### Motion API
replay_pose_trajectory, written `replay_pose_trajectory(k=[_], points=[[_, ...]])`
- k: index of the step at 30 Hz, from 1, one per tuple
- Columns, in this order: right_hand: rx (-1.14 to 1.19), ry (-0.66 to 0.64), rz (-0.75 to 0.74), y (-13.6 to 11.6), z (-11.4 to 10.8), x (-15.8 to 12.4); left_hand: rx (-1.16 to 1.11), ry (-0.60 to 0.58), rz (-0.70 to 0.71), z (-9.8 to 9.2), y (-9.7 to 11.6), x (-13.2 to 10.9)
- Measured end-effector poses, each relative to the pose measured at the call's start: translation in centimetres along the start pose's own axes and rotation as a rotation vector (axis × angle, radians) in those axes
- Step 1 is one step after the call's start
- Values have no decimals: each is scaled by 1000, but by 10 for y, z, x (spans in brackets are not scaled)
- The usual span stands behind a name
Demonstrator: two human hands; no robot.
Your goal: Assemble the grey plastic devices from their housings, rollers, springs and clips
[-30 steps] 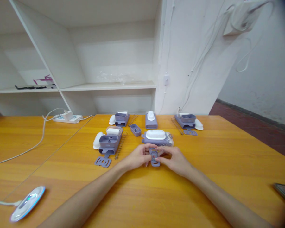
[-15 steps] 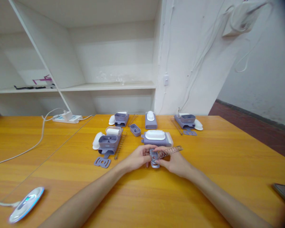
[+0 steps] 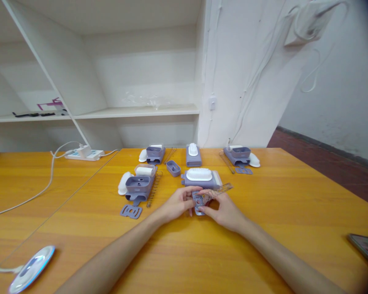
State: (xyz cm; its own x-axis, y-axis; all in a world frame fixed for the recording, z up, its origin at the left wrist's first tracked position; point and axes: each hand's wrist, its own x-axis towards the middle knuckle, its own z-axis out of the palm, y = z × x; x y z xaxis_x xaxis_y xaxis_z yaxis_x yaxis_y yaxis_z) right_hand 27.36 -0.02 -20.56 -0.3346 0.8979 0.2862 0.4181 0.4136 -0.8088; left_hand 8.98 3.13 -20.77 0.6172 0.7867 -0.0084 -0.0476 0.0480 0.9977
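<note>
My left hand (image 3: 180, 203) pinches the left side of a small grey-purple slotted plate (image 3: 198, 201) above the table. My right hand (image 3: 223, 210) grips the same plate from the right, its thumb near the lower end. A thin wire coil spring (image 3: 222, 190) sticks out from the plate to the right, over my right fingers; where it meets the plate is partly hidden. Just beyond my hands lies a purple brush body (image 3: 214, 179) with a white bristle pad (image 3: 199, 174).
Purple housings with white parts stand at left (image 3: 138, 188), back left (image 3: 155, 153), back (image 3: 193, 157) and back right (image 3: 237, 155). A slotted plate (image 3: 131, 211), a spring (image 3: 154, 190) and a small tray (image 3: 173, 168) lie loose. A phone (image 3: 364, 247) sits right, a charging disc (image 3: 32, 269) left.
The view has shifted slightly. Both hands keep hold of the slotted plate, and the spring's outer end sits a little lower and further left in view.
</note>
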Motion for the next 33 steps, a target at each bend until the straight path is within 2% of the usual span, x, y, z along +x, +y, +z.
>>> replay_pose_trajectory(k=[33], points=[[-9, 33, 0, -2, 2, 1, -8, -20, -9, -3, -4, 3]])
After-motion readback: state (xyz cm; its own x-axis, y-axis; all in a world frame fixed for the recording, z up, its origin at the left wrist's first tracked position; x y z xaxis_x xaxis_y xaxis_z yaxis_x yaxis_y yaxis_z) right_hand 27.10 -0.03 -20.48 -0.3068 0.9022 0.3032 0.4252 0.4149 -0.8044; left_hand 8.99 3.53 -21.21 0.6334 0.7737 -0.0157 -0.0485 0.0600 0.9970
